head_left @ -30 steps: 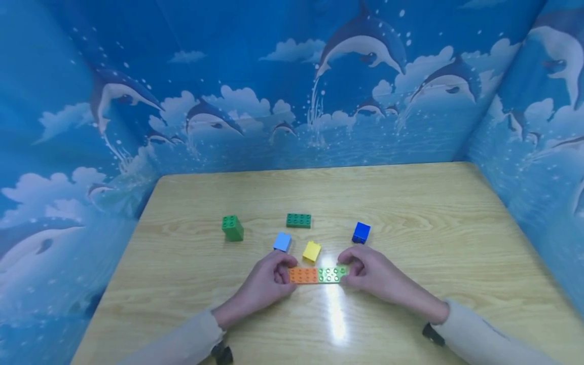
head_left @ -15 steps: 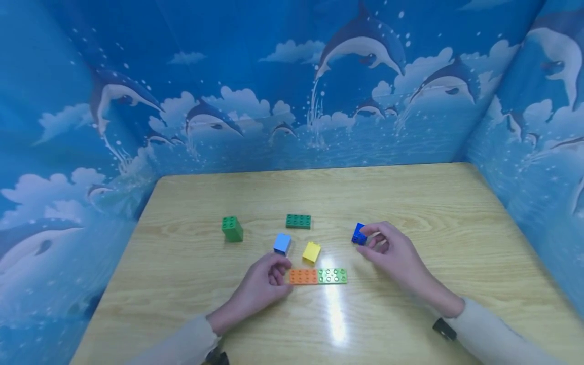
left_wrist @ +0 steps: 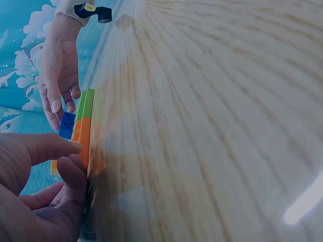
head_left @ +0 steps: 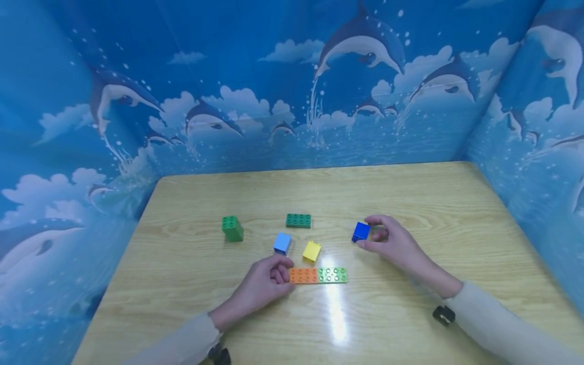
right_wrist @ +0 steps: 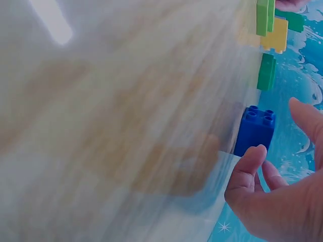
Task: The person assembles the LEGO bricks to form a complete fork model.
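Note:
My left hand (head_left: 264,281) is at the left end of an orange toy building brick (head_left: 303,276), its thumb and index finger curled about that end. A light green brick (head_left: 332,275) lies end to end with the orange one. My right hand (head_left: 397,241) is beside a dark blue brick (head_left: 361,231), which lies on its side with studs facing my body. In the right wrist view, the thumb (right_wrist: 303,113) stands apart from the blue brick, while a fingertip (right_wrist: 258,151) overlaps its lower corner.
Beyond the orange brick lie a yellow brick (head_left: 312,251) and a light blue brick (head_left: 282,243). Farther back are a flat dark green brick (head_left: 298,221) and a tall green block (head_left: 232,228) at left. A dolphin-printed curtain (head_left: 292,101) surrounds the wooden table (head_left: 433,203).
My right hand has left the light green brick and moved up and right to the blue brick. My left hand has drawn back slightly from the orange brick and returned to its end.

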`<state>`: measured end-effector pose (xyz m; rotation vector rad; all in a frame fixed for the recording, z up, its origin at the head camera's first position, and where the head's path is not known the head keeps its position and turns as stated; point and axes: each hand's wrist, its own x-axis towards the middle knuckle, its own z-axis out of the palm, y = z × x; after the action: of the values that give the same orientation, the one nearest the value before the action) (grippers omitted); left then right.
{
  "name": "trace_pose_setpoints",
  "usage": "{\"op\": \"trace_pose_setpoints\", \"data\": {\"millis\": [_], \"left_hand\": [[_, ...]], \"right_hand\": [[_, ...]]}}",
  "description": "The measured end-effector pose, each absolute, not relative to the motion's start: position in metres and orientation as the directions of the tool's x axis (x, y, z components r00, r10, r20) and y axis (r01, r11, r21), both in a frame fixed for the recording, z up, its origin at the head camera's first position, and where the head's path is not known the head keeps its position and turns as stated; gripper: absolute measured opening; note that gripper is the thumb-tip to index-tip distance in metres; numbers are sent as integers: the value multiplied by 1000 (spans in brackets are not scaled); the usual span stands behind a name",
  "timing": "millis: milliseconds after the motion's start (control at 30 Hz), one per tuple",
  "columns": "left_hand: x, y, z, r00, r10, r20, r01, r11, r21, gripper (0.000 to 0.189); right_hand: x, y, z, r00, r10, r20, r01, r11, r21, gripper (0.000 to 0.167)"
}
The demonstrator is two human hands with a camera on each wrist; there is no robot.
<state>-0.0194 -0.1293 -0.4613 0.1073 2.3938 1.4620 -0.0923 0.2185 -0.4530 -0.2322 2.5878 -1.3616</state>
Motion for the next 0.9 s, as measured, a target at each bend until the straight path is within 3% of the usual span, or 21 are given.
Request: {"op": "trace_pose_setpoints", "data": {"millis": [900], "left_hand": [[-25,-129,-464,-931,256,-259,-93,520,849,44]], "right_hand": [[-99,212,-454,-952,-254,-168,-3,560,-828,55]]}}
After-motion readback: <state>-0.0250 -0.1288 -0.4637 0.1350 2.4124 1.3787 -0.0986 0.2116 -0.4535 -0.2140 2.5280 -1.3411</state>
